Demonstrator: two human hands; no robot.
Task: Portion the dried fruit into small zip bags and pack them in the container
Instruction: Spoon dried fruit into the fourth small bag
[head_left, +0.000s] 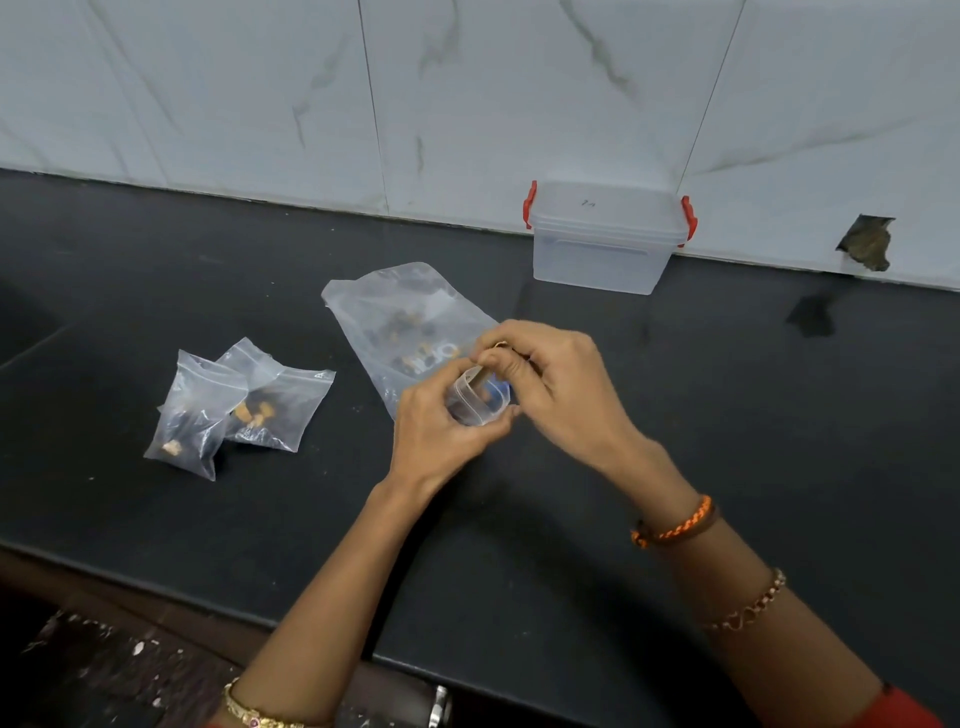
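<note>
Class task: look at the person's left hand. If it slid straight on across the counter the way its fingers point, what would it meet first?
The left hand, gripping a small open zip bag, points up and right. It would meet the right hand almost at once; depth is hard to judge.

Red-latched clear container, black counter

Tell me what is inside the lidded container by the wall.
Nothing shows through the translucent container; it looks empty, with its lid clipped on by red latches. Its floor and back corners cannot be seen clearly.
</note>
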